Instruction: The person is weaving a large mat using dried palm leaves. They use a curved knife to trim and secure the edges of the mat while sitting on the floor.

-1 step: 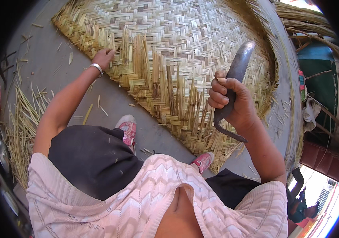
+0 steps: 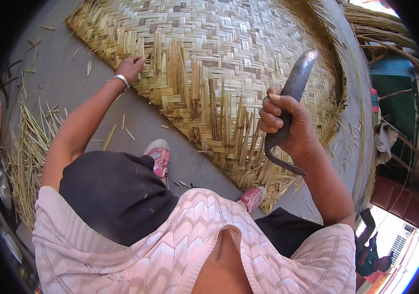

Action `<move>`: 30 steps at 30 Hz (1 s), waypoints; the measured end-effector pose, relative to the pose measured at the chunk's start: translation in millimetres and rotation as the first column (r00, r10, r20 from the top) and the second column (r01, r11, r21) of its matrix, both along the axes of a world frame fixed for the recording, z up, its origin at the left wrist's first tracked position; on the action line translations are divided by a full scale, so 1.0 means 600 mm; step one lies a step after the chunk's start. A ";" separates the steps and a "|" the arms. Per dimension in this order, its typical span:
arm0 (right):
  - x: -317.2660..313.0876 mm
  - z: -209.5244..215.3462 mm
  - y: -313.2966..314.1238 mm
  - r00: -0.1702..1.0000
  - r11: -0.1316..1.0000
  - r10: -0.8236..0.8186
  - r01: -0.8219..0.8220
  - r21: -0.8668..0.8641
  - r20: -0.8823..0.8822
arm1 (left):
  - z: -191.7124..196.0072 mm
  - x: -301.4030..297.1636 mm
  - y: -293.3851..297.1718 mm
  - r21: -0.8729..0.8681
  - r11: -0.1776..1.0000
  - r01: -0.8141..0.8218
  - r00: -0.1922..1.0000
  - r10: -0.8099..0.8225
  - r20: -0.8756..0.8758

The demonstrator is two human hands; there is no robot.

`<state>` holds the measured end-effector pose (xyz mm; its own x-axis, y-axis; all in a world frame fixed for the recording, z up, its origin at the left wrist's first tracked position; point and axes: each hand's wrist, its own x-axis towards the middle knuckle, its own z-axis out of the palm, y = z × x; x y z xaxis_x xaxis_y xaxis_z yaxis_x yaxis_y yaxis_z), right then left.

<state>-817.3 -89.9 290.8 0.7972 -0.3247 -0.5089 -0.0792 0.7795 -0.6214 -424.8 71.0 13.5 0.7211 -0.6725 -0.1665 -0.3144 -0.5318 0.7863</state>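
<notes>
Woven mat (image 2: pixel 268 32) — it lies across the grey ground (image 2: pixel 185 169) in front of the wearer, its near edge slanting from upper left down to a corner by the right shoe (image 2: pixel 252 197). From my remote seat I read that layout as a matter of reach: both hands can get at the slanting edge.

The left hand (image 2: pixel 130 68) is at that edge, near the upper left, fingers bent down onto the weave; I can't tell whether they pinch a strip or merely press. My guess is that it steadies the border. The right hand (image 2: pixel 290 117) is clenched round a dark metal tool (image 2: pixel 297 78), held above the mat with its broad end up and its hooked end below the fist. I judge that lift keeps the metal clear of the weave.

Between the hands, loose strip ends (image 2: pixel 172 63) stick out unevenly along the border — the main clutter I would have to work around. The left shoe (image 2: pixel 159 157) and a dark-clothed knee (image 2: pixel 114 196) crowd the near side. A heap of thin stalks (image 2: pixel 28 161) takes up the far left; long bundled stalks (image 2: pixel 381 22) and a white cloth (image 2: pixel 385 142) lie off to the right, well apart from the left hand.
</notes>
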 end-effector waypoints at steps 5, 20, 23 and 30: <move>0.026 -0.024 0.020 0.927 0.994 0.038 -0.072 -0.079 -0.373 | -0.006 0.017 -0.007 -0.036 0.999 -0.002 0.997 -0.001 -0.082; 0.102 -0.111 0.066 0.728 0.648 0.325 -0.636 -0.419 -0.603 | 0.028 0.051 -0.111 -0.017 0.992 -0.124 0.778 0.087 -0.622; 0.118 -0.128 0.069 0.753 0.674 0.351 -0.615 -0.408 -0.556 | 0.026 0.071 -0.113 0.034 0.997 -0.072 0.756 0.077 -0.650; 0.139 -0.169 0.088 0.719 0.683 0.380 -0.642 -0.348 -0.581 | 0.046 0.087 -0.110 0.013 0.996 0.088 0.694 -0.052 -0.718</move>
<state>-733.7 -37.3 189.3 0.6473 -0.2360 -0.7247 -0.7220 0.1147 -0.6823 -372.8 4.8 41.0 0.3225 -0.6954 -0.6423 0.2962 -0.5703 0.7662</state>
